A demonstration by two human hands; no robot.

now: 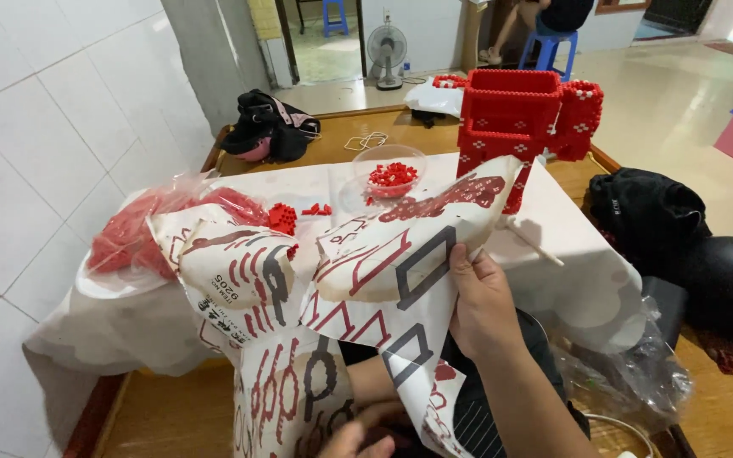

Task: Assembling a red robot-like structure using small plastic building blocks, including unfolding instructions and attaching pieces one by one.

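Fingers of the right hand (481,301) pinch the printed sheet's (366,271) edge; the left hand (354,437), fingers curled, grips its bottom.

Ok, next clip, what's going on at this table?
A person holds up a large printed paper sheet, white with red and grey patterns. The right hand grips its right edge; the left hand is low under the sheet, partly hidden. Behind it on the table stand a red block structure, a clear bowl of red pieces and a bag of red pieces.
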